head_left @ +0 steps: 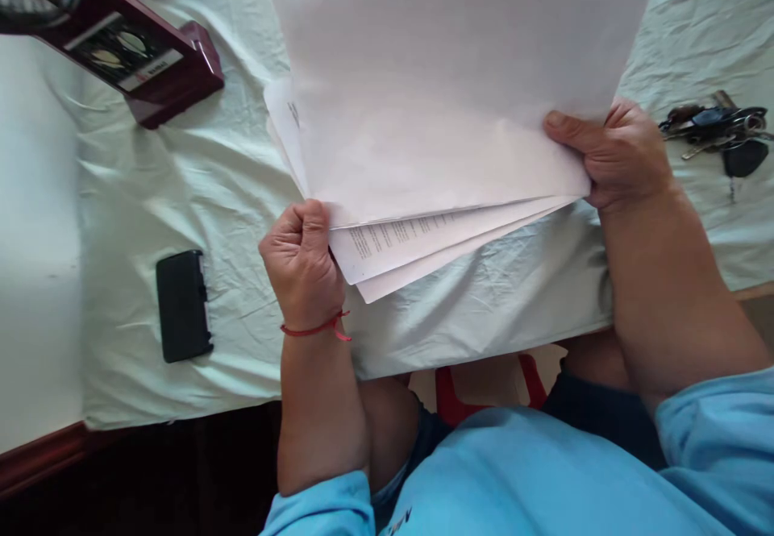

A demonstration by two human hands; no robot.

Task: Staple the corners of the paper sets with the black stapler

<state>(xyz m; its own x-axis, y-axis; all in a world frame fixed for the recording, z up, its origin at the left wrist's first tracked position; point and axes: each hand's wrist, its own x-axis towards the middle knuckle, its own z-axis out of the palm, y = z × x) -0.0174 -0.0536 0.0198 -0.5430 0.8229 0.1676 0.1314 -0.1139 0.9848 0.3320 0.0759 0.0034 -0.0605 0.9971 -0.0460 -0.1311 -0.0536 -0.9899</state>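
Observation:
Between my two hands is a fanned stack of paper sheets point(447, 93), held above the cloth. The top sheet shows a blank side, while a printed sheet point(393, 242) peeks out below its near edge. My left hand point(305, 258), with a red string at the wrist, is closed on the near left corner, thumb on top. At the right edge, my right hand point(622, 153) grips the sheets, its thumb lying flat across the top page and its other fingers hidden beneath.
A pale green cloth point(242, 359) with wrinkles covers the table. To the left lies a black phone-like case point(182, 306). A dark red fan point(163, 64) stands at the upper left. Several keys point(717, 129) lie at the right. A red chair edge point(451, 399) shows below the table.

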